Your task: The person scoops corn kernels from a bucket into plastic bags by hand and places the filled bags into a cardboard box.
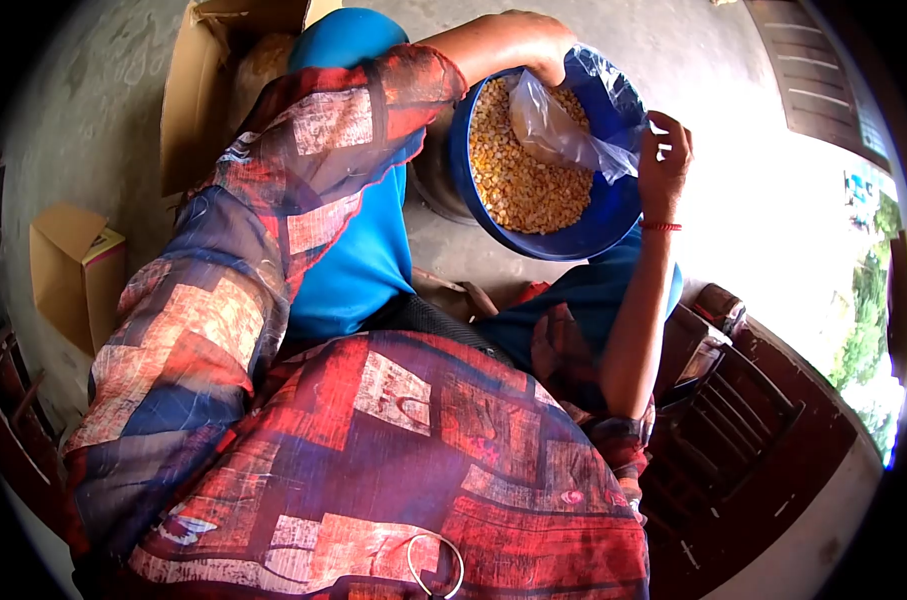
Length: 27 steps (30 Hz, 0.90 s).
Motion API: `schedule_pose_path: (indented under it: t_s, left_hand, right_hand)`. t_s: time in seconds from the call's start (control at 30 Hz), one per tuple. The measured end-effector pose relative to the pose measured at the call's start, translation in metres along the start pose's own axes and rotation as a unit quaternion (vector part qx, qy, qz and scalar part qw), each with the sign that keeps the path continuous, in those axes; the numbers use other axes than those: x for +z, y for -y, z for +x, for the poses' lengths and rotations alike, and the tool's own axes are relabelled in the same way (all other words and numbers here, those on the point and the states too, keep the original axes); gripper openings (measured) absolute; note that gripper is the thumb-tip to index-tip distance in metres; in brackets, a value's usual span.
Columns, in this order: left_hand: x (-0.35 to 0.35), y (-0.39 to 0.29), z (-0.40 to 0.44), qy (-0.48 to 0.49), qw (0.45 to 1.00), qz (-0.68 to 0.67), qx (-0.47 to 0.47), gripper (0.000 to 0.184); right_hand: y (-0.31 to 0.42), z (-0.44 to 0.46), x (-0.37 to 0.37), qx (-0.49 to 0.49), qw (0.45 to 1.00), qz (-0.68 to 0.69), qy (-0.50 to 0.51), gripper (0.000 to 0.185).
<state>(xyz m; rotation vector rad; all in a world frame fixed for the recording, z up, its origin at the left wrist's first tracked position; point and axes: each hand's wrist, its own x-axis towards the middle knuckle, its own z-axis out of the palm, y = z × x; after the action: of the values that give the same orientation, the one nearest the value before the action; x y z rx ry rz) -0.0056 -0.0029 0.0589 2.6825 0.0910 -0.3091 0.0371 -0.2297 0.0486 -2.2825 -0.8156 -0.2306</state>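
Note:
A blue bucket (pixel 551 246) holds many loose yellow and whitish pieces (pixel 518 175) that look like corn kernels. Over them a clear plastic bag (pixel 553 125) stretches between my two hands. My left hand (pixel 538 42) bends down over the bucket's far rim, closed on the bag's upper end, its fingertips mostly hidden. At the right rim, my right hand (pixel 665 160), with a red band at the wrist, pinches the bag's other end. More clear plastic (pixel 608 75) lies along the bucket's far inner wall.
An open cardboard box (pixel 188 125) stands at the upper left, with a smaller carton (pixel 73 270) below it. Dark wooden furniture with slats (pixel 733 410) is at the lower right. Bright light enters from the right, where greenery shows.

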Motion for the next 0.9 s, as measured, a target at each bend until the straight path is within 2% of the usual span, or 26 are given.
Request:
schedule_pose_path:
  t_s: [0.07, 0.13, 0.2, 0.27, 0.3, 0.33, 0.4, 0.47, 0.53, 0.77, 0.87, 0.9]
  left_hand:
    - [0.0, 0.0, -0.001, -0.022, 1.0, -0.008, -0.005, 0.029]
    - [0.004, 0.002, 0.002, -0.025, 1.0, -0.001, 0.004, 0.03]
    - [0.006, 0.002, 0.005, -0.025, 0.999, 0.006, 0.02, 0.031]
    - [0.01, 0.005, 0.008, -0.02, 0.999, 0.015, 0.034, 0.031]
    - [0.01, 0.005, 0.008, -0.018, 0.999, 0.019, 0.039, 0.032]
    - [0.011, 0.006, 0.009, -0.015, 0.999, 0.021, 0.043, 0.032]
    - [0.012, 0.008, 0.01, -0.01, 0.998, 0.026, 0.051, 0.033]
    - [0.013, 0.009, 0.013, -0.005, 0.998, 0.031, 0.058, 0.034]
    - [0.016, 0.011, 0.016, 0.003, 0.997, 0.035, 0.068, 0.034]
    - [0.007, 0.008, 0.003, 0.001, 0.997, 0.014, 0.074, 0.042]
    - [0.016, 0.009, 0.014, -0.007, 0.997, 0.024, 0.067, 0.041]
    - [0.014, 0.009, 0.012, -0.005, 0.998, 0.027, 0.065, 0.04]
  right_hand:
    - [0.034, -0.008, 0.004, 0.106, 0.979, 0.099, 0.146, 0.015]
    - [0.073, -0.027, 0.014, 0.022, 0.946, 0.162, 0.281, 0.011]
    - [0.084, -0.045, 0.033, -0.013, 0.878, 0.13, 0.46, 0.016]
    - [0.075, -0.067, 0.061, -0.085, 0.873, 0.06, 0.477, 0.025]
    - [0.073, -0.074, 0.071, -0.08, 0.882, 0.031, 0.463, 0.037]
    - [0.063, -0.081, 0.083, -0.081, 0.882, 0.032, 0.464, 0.037]
    - [0.055, -0.086, 0.099, -0.131, 0.908, -0.01, 0.397, 0.041]
    - [0.053, -0.083, 0.096, -0.117, 0.891, -0.039, 0.437, 0.04]
    - [0.055, -0.078, 0.092, -0.068, 0.846, -0.067, 0.525, 0.035]
    - [0.044, -0.085, 0.091, -0.001, 0.814, -0.106, 0.571, 0.032]
    - [0.033, -0.08, 0.089, -0.021, 0.81, -0.087, 0.579, 0.032]
    - [0.028, -0.076, 0.088, -0.004, 0.815, -0.041, 0.579, 0.031]
